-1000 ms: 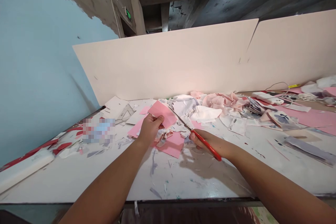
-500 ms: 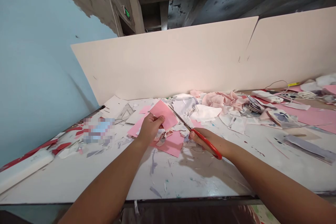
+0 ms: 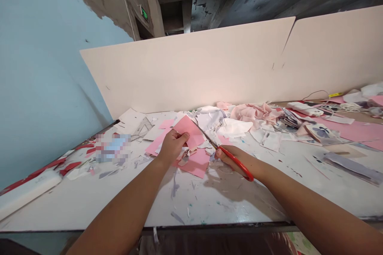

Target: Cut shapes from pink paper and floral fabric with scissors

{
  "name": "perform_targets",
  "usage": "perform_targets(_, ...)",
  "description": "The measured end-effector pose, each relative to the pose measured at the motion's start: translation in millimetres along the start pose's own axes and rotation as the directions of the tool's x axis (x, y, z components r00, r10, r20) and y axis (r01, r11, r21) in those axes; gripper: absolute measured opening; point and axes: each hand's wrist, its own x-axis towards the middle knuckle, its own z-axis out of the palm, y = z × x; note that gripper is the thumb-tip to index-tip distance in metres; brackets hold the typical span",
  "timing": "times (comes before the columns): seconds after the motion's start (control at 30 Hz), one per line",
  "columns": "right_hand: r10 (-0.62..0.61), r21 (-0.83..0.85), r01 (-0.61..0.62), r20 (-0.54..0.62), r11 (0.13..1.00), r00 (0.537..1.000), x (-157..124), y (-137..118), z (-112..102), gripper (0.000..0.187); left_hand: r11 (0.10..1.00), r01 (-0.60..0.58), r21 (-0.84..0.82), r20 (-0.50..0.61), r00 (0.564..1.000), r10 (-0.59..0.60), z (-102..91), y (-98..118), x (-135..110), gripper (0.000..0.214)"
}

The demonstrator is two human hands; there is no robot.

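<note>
Between the thumb and fingers of my left hand point(image 3: 172, 144) is a piece of pink paper point(image 3: 191, 129), held up above the table. My right hand point(image 3: 231, 159) grips a pair of scissors point(image 3: 235, 162) with red handles. Their metal blades point up and to the left, along the right edge of the pink piece; I cannot tell whether they touch it. Below my hands lie another pink sheet point(image 3: 197, 165) and small torn scraps. The fingers inside the scissor handles are partly hidden.
Paper scraps cover much of the white table point(image 3: 119, 203). A clear set square point(image 3: 145, 127) lies at the back left. Crumpled pink cloth point(image 3: 254, 113) and a white power strip point(image 3: 303, 108) are toward the right. A pale board point(image 3: 194, 71) stands along the back.
The pink piece and my left hand have shifted very slightly to the right and down. The scissors stay almost in the same place, beside the paper's edge.
</note>
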Motion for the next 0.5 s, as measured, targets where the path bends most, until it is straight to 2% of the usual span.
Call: perform_targets(0.5, 0.043, 0.022, -0.042, -0.012, 0.999, 0.999, 1.8, 4.4, 0.8, 0.045, 1.0, 0.0, 0.028, -0.014, 1.0, 0.001, 3.2, 0.9, -3.5, 0.031)
